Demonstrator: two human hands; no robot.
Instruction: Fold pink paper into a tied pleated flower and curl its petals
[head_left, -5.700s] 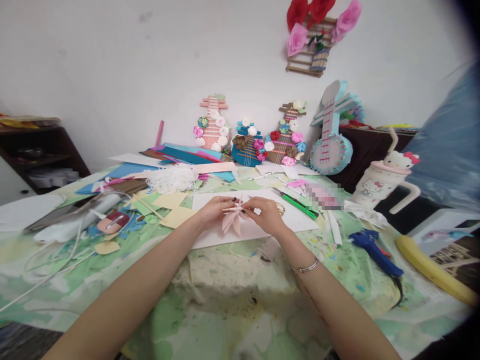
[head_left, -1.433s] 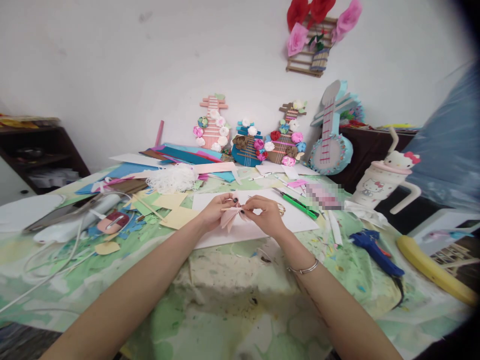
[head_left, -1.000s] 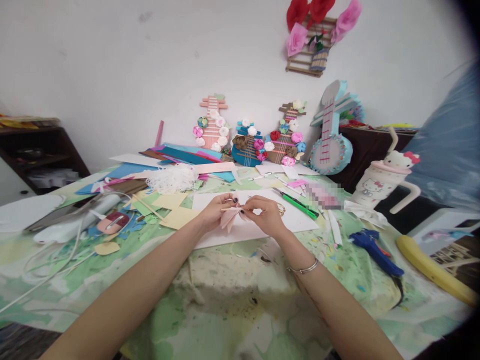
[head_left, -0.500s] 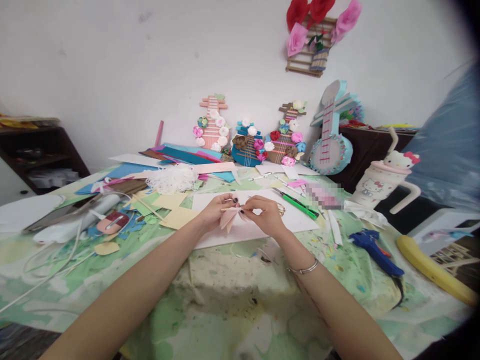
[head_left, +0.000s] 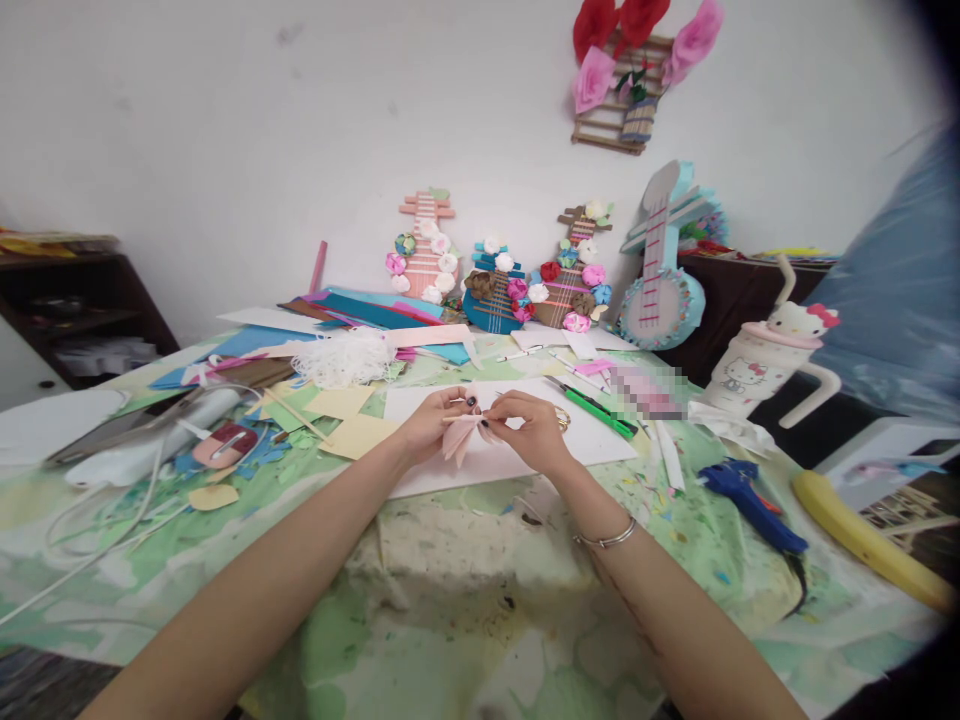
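Observation:
A small pale pink paper flower (head_left: 460,438) on a thin stick is pinched between both hands above a white sheet (head_left: 592,440) in the middle of the table. My left hand (head_left: 431,425) has its fingers closed on the flower's left side and the stick. My right hand (head_left: 531,427), with a ring and a bracelet at the wrist, has its fingertips closed on the flower's right side. The petals hang down below the fingers.
A green craft knife (head_left: 598,410) lies just right of the hands. A blue glue gun (head_left: 750,500) and a white cat-figure cup (head_left: 761,365) stand at right. Paper guitars with flowers (head_left: 495,290) lean on the wall. Coloured paper scraps (head_left: 345,405) and cables (head_left: 112,500) cover the left.
Hardly anything has moved. Both hands stay pinched on the pink flower in the same spot, with only slight finger shifts since the earliest frame.

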